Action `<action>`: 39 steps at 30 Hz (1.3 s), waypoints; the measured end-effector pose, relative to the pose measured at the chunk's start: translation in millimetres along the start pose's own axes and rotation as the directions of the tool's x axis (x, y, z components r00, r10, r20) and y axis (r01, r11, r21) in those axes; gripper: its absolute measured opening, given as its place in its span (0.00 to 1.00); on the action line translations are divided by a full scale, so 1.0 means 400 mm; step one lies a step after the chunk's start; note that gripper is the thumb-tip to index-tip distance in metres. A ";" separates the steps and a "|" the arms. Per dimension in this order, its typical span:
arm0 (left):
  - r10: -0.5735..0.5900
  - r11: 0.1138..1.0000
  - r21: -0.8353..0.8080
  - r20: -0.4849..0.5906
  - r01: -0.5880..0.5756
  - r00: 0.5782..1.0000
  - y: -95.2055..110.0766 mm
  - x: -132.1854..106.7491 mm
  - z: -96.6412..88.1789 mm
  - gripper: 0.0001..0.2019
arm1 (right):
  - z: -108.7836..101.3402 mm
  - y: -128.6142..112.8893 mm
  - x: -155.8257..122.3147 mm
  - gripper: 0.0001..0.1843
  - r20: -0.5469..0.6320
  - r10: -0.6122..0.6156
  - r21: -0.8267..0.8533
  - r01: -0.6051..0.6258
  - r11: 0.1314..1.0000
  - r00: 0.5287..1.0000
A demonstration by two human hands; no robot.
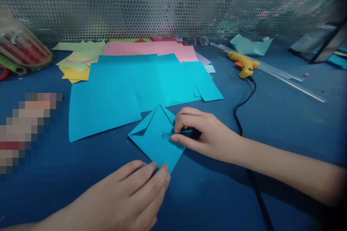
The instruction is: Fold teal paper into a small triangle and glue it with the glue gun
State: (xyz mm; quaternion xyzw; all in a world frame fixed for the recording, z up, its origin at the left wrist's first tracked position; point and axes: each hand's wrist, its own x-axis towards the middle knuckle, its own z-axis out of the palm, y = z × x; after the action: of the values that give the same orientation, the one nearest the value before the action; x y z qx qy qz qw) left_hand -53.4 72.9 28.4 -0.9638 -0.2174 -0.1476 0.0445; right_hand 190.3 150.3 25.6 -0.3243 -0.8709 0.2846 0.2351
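A sheet of blue paper (159, 144), folded into a diamond with triangular flaps, lies flat on the blue table. Thumb and bent fingers of my right hand (208, 131) pinch a flap at its right side; a small point of the fold sticks out near the thumb tip. My left hand (138, 191) rests with extended fingers on the lower corner, its thumb hidden. Just behind the diamond lie several larger blue sheets (121, 86), overlapping one another.
Pink paper (146, 48) and yellow-green scraps (78, 61) lie behind. A yellow glue gun (245, 65) with a black cord (238, 115), clear glue sticks (292, 79) and a pale folded paper (251, 45) are at right. A jar (24, 43) stands left. A perforated metal panel (162, 3) closes the back.
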 end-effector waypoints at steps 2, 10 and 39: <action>-0.011 1.000 -0.005 0.035 0.012 0.999 -0.003 0.005 -0.003 0.17 | -0.001 0.000 0.001 0.08 0.009 0.005 0.013 -0.005 1.000 1.000; -0.010 1.000 -0.015 0.052 0.011 0.999 -0.003 -0.001 -0.005 0.15 | -0.003 0.006 0.002 0.08 0.028 0.029 0.050 -0.030 0.998 0.999; -0.053 0.966 -0.230 0.281 0.121 0.958 -0.052 -0.014 -0.025 0.33 | -0.006 0.007 -0.001 0.04 0.046 0.029 -0.031 -0.027 0.999 0.999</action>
State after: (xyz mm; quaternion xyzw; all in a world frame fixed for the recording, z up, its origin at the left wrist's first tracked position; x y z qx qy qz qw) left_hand -70.0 87.9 36.8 -0.9624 -0.2440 -0.0414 -0.1118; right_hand 193.2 152.5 25.5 -0.3333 -0.8758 0.2820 0.2056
